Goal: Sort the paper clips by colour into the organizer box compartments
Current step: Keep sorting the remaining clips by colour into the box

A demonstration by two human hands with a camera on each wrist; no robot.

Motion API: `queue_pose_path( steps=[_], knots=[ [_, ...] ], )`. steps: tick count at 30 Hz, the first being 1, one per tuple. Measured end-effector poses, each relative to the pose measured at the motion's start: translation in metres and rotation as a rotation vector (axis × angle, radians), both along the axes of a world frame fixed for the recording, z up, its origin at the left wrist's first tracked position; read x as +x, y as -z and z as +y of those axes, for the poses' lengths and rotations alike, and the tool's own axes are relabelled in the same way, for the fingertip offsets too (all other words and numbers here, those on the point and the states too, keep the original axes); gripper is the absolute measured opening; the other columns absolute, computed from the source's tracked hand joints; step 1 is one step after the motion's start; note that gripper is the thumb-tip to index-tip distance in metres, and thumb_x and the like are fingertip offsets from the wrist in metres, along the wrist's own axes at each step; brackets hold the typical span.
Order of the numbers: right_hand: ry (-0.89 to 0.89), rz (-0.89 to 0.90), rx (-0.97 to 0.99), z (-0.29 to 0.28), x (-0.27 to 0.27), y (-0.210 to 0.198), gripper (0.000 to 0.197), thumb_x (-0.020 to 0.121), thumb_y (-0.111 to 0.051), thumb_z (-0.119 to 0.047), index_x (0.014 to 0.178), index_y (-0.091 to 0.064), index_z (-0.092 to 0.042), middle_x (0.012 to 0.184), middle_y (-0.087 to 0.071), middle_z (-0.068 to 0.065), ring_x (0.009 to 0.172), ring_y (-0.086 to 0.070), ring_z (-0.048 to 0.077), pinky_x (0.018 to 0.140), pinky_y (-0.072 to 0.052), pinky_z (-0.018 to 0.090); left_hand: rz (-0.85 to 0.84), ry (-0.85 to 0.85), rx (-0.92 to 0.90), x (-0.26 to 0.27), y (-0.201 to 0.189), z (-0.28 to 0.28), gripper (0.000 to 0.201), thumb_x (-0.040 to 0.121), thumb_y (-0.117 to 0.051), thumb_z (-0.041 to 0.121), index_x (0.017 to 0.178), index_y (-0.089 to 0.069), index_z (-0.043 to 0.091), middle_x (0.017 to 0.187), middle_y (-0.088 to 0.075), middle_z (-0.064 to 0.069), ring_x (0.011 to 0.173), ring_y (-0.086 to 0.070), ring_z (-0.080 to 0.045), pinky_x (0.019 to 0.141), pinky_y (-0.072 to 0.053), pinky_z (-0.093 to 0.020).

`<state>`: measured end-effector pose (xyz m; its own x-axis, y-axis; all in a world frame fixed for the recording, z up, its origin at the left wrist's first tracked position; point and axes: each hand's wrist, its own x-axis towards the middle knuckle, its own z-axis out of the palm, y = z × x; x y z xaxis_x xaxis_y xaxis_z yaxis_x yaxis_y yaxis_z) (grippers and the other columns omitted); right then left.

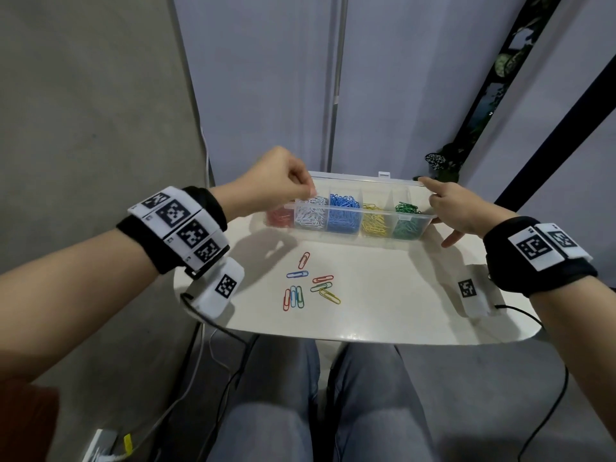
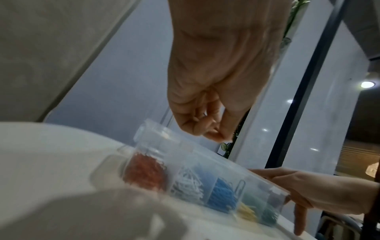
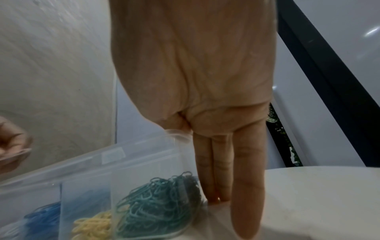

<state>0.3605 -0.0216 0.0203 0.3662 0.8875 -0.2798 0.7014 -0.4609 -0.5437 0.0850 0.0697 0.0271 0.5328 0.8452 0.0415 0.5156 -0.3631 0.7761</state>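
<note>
The clear organizer box [image 1: 416, 215] stands at the back of the white table [image 1: 383, 305]; its compartments hold red, white, blue, yellow and green clips from left to right. My left hand [image 1: 310, 191] hovers over the white compartment [image 1: 311, 215]. Its fingertips [image 2: 216, 136] pinch something small and pale that looks like a white clip. My right hand [image 1: 440, 208] braces the box's right end beside the green clips [image 3: 156, 201], with the index finger on the back rim and straight fingers [image 3: 246, 186] reaching down to the table. Several loose coloured clips [image 1: 310, 288] lie in front of the box.
The open lid [image 1: 366, 176] stands along the box's back edge. The table's near edge [image 1: 333, 340] runs above my knees, and cables hang off both sides. A grey wall panel rises close behind the table, with a plant [image 1: 440, 161] at the back right.
</note>
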Motion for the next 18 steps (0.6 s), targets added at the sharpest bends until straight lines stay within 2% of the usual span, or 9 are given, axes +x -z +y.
queue_pose_path(
  steps=[2, 4, 6, 8, 11, 13, 15, 18],
  knots=[
    [-0.005, -0.010, -0.005, 0.000, 0.000, 0.000, 0.053, 0.099, -0.025, -0.001, 0.149, -0.029, -0.015, 0.126, -0.043, 0.005, 0.106, -0.059, 0.034, 0.066, -0.055, 0.062, 0.075, -0.082, 0.116, 0.007, -0.004, 0.008, 0.006, 0.082, -0.075, 0.012, 0.080, -0.073, 0.006, 0.068, -0.066, -0.003, 0.053, -0.051, -0.007, 0.054, -0.042, -0.018],
    [-0.015, -0.031, -0.012, 0.000, 0.000, 0.000, 0.050, 0.099, -0.026, -0.001, 0.148, -0.031, -0.011, 0.128, -0.042, 0.004, 0.108, -0.056, 0.036, 0.066, -0.055, 0.061, 0.125, -0.098, 0.176, 0.011, -0.006, 0.013, 0.014, 0.079, -0.079, 0.019, 0.082, -0.073, 0.006, 0.071, -0.066, -0.004, 0.055, -0.052, -0.006, 0.054, -0.041, -0.019],
    [-0.007, -0.034, -0.010, 0.001, 0.001, 0.000, 0.052, 0.098, -0.026, -0.003, 0.148, -0.032, -0.016, 0.132, -0.043, 0.009, 0.109, -0.055, 0.038, 0.062, -0.057, 0.059, 0.150, -0.040, 0.234, 0.010, -0.009, 0.010, 0.021, 0.075, -0.082, 0.023, 0.084, -0.071, 0.009, 0.070, -0.064, 0.001, 0.056, -0.053, -0.001, 0.055, -0.041, -0.016],
    [0.012, -0.013, -0.009, 0.002, 0.002, 0.001, 0.055, 0.097, -0.025, -0.004, 0.147, -0.031, -0.025, 0.132, -0.046, 0.013, 0.108, -0.057, 0.036, 0.058, -0.058, 0.055, 0.178, 0.118, 0.226, 0.007, -0.011, -0.001, 0.018, 0.075, -0.082, 0.021, 0.084, -0.070, 0.010, 0.066, -0.062, 0.006, 0.051, -0.053, 0.002, 0.051, -0.039, -0.011],
    [0.027, 0.010, -0.003, 0.003, 0.002, 0.002, 0.056, 0.098, -0.024, -0.006, 0.148, -0.029, -0.028, 0.132, -0.047, 0.013, 0.106, -0.058, 0.033, 0.057, -0.058, 0.053, 0.346, 0.300, 0.223, 0.000, 0.001, -0.015, 0.016, 0.076, -0.081, 0.024, 0.076, -0.068, 0.015, 0.059, -0.059, 0.009, 0.051, -0.050, -0.002, 0.052, -0.040, -0.016],
    [0.038, 0.021, 0.007, 0.003, 0.001, 0.003, 0.055, 0.098, -0.025, -0.006, 0.149, -0.028, -0.027, 0.132, -0.046, 0.014, 0.107, -0.059, 0.033, 0.060, -0.057, 0.055, 0.478, 0.316, 0.264, -0.005, 0.016, -0.020, 0.021, 0.077, -0.080, 0.032, 0.075, -0.068, 0.015, 0.063, -0.059, 0.009, 0.057, -0.050, -0.004, 0.052, -0.036, -0.015],
    [0.043, 0.018, 0.014, 0.003, 0.001, 0.003, 0.055, 0.098, -0.026, -0.004, 0.149, -0.028, -0.024, 0.131, -0.045, 0.014, 0.107, -0.058, 0.034, 0.064, -0.056, 0.060, 0.560, 0.305, 0.253, -0.008, 0.030, -0.024, 0.026, 0.078, -0.078, 0.037, 0.076, -0.069, 0.012, 0.069, -0.064, 0.004, 0.065, -0.056, -0.011, 0.056, -0.040, -0.018],
    [0.031, -0.007, 0.012, 0.004, 0.000, 0.004, 0.054, 0.098, -0.026, -0.002, 0.149, -0.028, -0.019, 0.132, -0.042, 0.012, 0.110, -0.056, 0.037, 0.067, -0.055, 0.063, 0.569, 0.330, 0.234, -0.006, 0.042, -0.030, 0.023, 0.079, -0.078, 0.031, 0.079, -0.071, 0.010, 0.074, -0.068, 0.002, 0.071, -0.061, -0.016, 0.063, -0.046, -0.026]
  ],
)
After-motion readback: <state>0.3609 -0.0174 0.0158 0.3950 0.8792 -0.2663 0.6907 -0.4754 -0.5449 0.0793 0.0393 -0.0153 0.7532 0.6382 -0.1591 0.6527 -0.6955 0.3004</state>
